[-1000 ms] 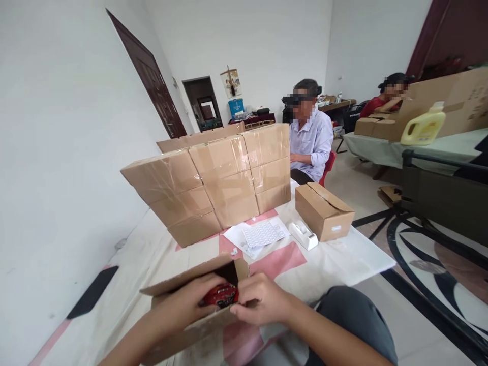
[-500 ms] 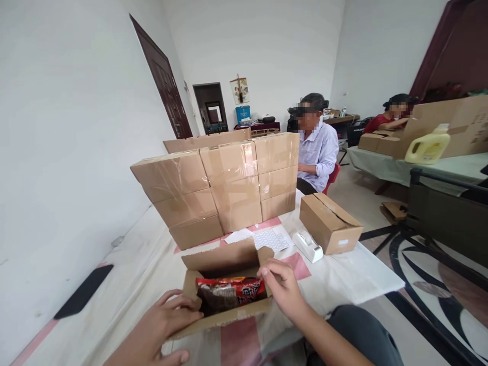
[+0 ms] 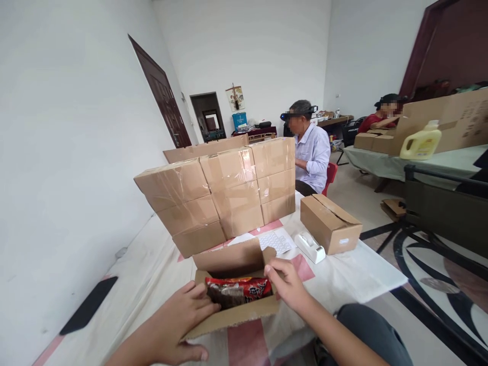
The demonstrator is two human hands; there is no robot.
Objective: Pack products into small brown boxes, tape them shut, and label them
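Observation:
An open cardboard box (image 3: 236, 317) lies on the white and pink covered table (image 3: 358, 277) right in front of me. A red and dark snack packet (image 3: 239, 290) rests inside it. My left hand (image 3: 179, 325) lies on the box's left side, fingers stretched toward the packet's left end. On the box's right end, my right hand (image 3: 287, 284) grips the side flap with fingers curled.
A wall of taped cardboard boxes (image 3: 221, 190) stands behind the open box. A sticker sheet (image 3: 275, 241), a white tape dispenser (image 3: 312, 247) and a closed box (image 3: 330, 223) lie to the right. A black phone (image 3: 88, 305) lies at left. Two other people sit further back.
My hands came off the packet, which now lies flat in the box. The box was turned upright and each hand moved to one end of it.

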